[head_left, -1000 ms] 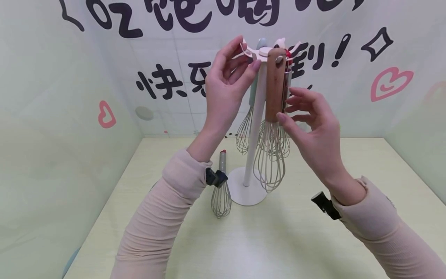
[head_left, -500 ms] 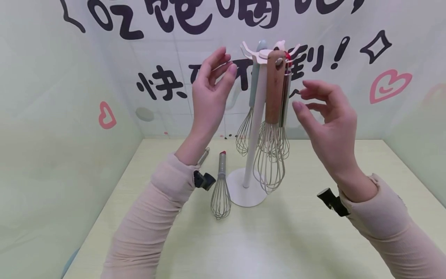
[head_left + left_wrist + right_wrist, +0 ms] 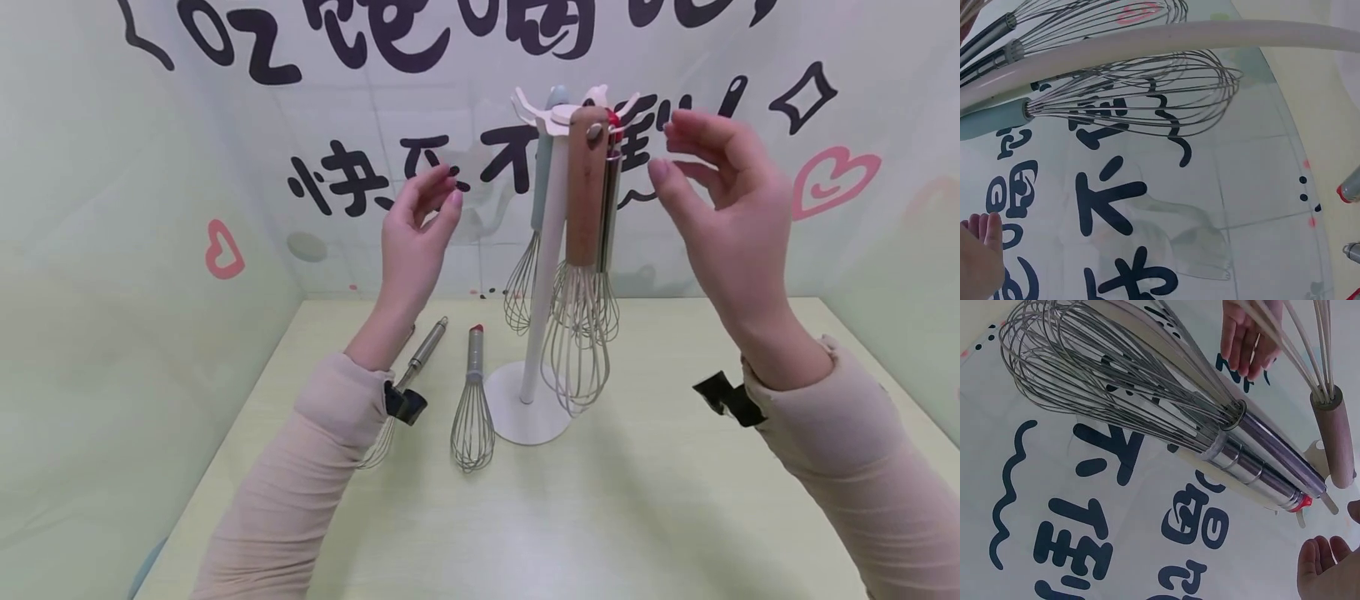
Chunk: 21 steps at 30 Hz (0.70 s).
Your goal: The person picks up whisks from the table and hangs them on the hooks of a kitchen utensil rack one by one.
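A white stand (image 3: pixel 542 283) holds several whisks hanging from the hooks at its top. In front hangs a whisk with a wooden handle (image 3: pixel 587 192); a light-blue-handled whisk (image 3: pixel 541 187) is behind the pole. Steel-handled whisks (image 3: pixel 1279 450) hang side by side in the right wrist view, one with a red tip. My left hand (image 3: pixel 415 242) is raised left of the stand, apart from it, fingers relaxed and holding nothing. To the right of the stand, my right hand (image 3: pixel 738 212) is up with loosely bent fingers, also holding nothing and apart from the whisks.
On the table (image 3: pixel 645 517) lies a grey whisk (image 3: pixel 474 408) with a red tip, beside the round white base (image 3: pixel 528 429). A steel-handled whisk (image 3: pixel 427 346) lies further left, partly hidden by my left wrist. A printed backdrop (image 3: pixel 420 58) stands behind.
My left hand has let go of the stand's top and moved left and down. The right hand has drawn away from the wooden-handled whisk, to the right and up. That whisk stays hanging.
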Motion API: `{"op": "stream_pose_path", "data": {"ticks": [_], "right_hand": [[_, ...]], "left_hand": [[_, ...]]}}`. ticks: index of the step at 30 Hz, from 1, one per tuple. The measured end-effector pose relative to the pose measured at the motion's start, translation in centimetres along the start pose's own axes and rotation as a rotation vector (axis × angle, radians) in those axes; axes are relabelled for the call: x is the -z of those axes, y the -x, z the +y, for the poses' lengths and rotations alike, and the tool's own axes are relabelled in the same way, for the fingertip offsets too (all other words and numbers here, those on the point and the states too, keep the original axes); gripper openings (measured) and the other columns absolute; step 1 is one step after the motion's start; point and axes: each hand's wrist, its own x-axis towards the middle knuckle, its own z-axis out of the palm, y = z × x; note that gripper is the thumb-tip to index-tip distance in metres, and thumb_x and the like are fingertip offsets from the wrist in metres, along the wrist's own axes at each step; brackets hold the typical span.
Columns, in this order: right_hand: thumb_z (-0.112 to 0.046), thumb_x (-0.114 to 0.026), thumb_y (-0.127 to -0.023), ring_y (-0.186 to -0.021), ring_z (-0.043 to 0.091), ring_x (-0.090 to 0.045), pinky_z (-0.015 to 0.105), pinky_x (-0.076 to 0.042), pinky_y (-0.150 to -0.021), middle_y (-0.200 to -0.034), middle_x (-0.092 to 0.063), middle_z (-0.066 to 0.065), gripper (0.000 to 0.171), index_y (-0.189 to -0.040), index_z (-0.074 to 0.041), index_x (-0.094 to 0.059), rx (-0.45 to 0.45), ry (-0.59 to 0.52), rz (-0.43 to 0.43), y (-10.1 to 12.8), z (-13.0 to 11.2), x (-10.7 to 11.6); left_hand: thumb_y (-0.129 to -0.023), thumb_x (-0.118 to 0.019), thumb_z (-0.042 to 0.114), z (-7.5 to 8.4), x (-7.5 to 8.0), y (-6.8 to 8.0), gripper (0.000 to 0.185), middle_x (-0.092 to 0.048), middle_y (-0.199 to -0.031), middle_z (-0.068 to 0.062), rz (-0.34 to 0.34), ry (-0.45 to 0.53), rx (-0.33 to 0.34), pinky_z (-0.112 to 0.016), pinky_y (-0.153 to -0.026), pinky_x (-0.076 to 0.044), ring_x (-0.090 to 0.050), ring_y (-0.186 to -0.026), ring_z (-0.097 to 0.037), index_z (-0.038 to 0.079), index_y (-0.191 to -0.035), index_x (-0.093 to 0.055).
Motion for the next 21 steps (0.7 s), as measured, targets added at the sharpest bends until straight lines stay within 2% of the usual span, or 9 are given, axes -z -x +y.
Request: {"op": "stream_pose_path", "data": {"ticks": [6,13,18,21], "right_hand": [[-0.001,-0.065,-0.085,-0.108,0.015,-0.059,0.019,-0.051,-0.097,-0.113,-0.063,-0.004,0.038,-0.122,0.004,-0.060,0.001,-0.013,-0.025,-1.3,0.4,-0.3],[-0.002,-0.069,-0.083,-0.112,0.016,-0.057,0.021,-0.048,-0.104,-0.116,-0.061,0.003,0.043,-0.125,0.001,-0.058,-0.098,-0.076,-0.059,-2.6,0.7,-0.8],[-0.004,-0.067,-0.086,-0.109,0.013,-0.058,0.023,-0.048,-0.105,-0.114,-0.061,0.000,0.042,-0.127,0.002,-0.057,-0.103,-0.031,-0.082,-2.9,0.7,-1.4],[-0.003,-0.066,-0.087,-0.105,0.013,-0.059,0.021,-0.049,-0.103,-0.110,-0.061,0.000,0.041,-0.127,0.002,-0.056,-0.127,-0.071,-0.093,-3.0,0.7,-1.7]], "left_hand": [[-0.095,-0.057,0.012,-2.1,1.5,0.2,0.038,-0.058,-0.127,-0.015,0.014,-0.067,0.031,-0.023,-0.103,-0.051,-0.057,-0.117,-0.017,0.001,-0.131,-0.052],[-0.096,-0.056,0.015,-4.9,3.5,0.3,0.036,-0.058,-0.125,-0.014,0.045,-0.143,0.110,-0.024,-0.104,-0.050,-0.056,-0.116,-0.017,0.002,-0.130,-0.053],[-0.096,-0.056,0.015,-6.8,4.9,0.6,0.036,-0.058,-0.124,-0.015,0.049,-0.200,0.158,-0.024,-0.104,-0.050,-0.056,-0.115,-0.018,0.001,-0.129,-0.053],[-0.096,-0.055,0.015,-7.7,5.6,0.8,0.037,-0.058,-0.125,-0.017,0.046,-0.227,0.192,-0.025,-0.105,-0.049,-0.056,-0.115,-0.019,0.000,-0.129,-0.053]]}}
